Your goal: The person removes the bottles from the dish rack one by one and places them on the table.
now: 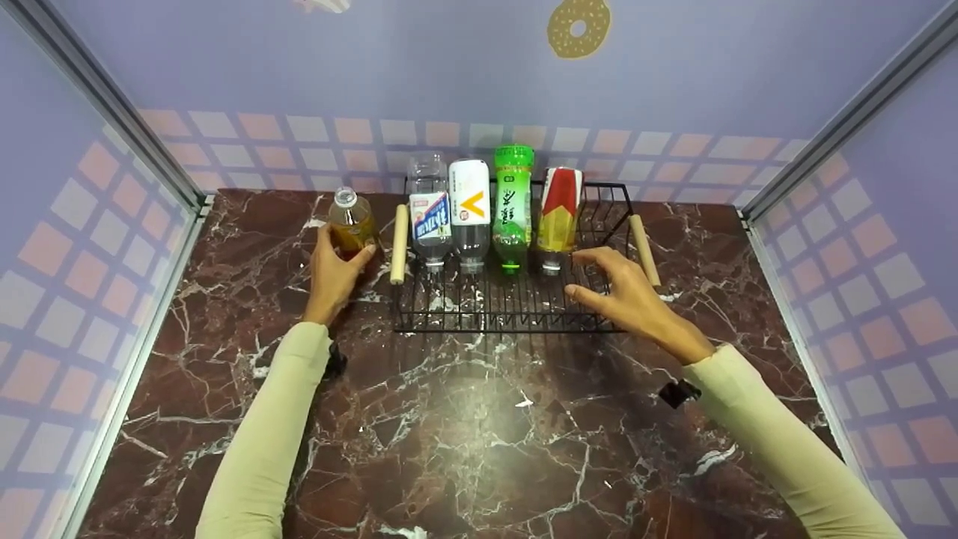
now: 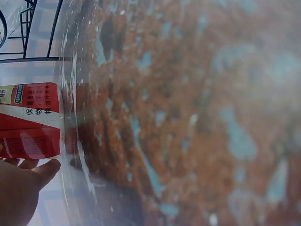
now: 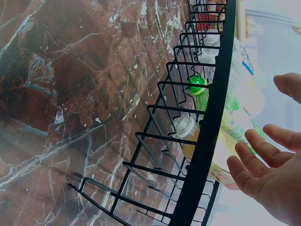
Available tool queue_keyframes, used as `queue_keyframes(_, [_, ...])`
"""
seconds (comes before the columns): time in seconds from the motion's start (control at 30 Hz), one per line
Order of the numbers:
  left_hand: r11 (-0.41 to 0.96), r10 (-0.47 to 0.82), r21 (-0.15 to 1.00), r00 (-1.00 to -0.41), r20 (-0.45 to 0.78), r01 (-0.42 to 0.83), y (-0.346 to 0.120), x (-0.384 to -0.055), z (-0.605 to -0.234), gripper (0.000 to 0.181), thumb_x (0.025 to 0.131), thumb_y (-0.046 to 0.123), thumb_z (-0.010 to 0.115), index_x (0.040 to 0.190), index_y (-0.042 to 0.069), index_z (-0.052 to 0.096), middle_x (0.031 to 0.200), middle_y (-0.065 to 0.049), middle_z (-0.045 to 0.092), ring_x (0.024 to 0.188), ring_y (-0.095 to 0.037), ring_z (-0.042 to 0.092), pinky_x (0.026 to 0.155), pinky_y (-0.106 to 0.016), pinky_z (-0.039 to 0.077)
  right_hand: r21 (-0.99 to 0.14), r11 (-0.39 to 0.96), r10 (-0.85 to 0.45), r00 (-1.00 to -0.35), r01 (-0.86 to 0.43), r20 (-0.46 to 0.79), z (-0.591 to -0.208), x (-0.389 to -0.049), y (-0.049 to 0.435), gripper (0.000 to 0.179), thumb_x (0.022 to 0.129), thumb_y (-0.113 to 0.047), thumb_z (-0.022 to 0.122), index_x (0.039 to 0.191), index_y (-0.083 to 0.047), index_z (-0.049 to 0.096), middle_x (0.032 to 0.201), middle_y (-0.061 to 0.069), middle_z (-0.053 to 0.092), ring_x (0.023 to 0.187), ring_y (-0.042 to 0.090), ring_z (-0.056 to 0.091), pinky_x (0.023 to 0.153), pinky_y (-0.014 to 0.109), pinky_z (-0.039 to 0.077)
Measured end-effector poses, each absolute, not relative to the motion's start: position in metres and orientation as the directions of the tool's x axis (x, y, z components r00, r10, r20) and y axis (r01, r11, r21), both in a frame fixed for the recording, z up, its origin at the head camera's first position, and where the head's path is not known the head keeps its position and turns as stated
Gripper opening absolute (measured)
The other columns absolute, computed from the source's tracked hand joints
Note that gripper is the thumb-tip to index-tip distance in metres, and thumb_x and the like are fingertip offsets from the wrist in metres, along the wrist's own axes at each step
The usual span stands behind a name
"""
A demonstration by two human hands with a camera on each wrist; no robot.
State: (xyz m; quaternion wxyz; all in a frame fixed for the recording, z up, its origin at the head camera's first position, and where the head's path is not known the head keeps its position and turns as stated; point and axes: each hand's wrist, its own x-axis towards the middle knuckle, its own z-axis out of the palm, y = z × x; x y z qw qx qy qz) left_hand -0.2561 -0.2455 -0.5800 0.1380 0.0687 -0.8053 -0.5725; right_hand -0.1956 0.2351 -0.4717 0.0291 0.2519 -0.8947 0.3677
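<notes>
The left hand (image 1: 334, 269) grips a clear-capped bottle (image 1: 353, 222) with a red and yellow label, thumb on one side and fingers curled round the other. That bottle is cap-up on the left, outside a black wire rack (image 1: 516, 332) and near its left wooden handle (image 1: 400, 245); whether its base meets the marbled table (image 1: 464, 427) I cannot tell. The right hand (image 1: 625, 296) holds nothing — its fingers are loosely bent and spread, thumb apart — over the rack's right side, near a red-and-yellow bottle (image 1: 560, 209). Beside that one, three more lie tilted in the rack, caps toward the person: a green bottle (image 1: 513, 198), a white-labelled bottle (image 1: 470, 195) with an orange V, and a blue-and-white-labelled bottle (image 1: 430, 217).
</notes>
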Motion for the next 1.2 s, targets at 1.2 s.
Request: queue_keyframes(1.2, [0.49,-0.069,0.868,-0.989,0.129,0.079,-0.26,-0.19,-0.54,0.094,0.101,0.027,0.083,0.171,-0.002,0.028,0.173,-0.028,0.033,0.162,-0.045,0.031,0.135,-0.06,0.024,-0.648,0.608,-0.416,-0.879,-0.458,0.231,-0.47,-0.197,0.239,0.057,0.097,-0.017,0.086,0.144,0.007,0.064,0.142,0.026,0.068,0.134,0.044,0.063,0.12,0.057,0.048])
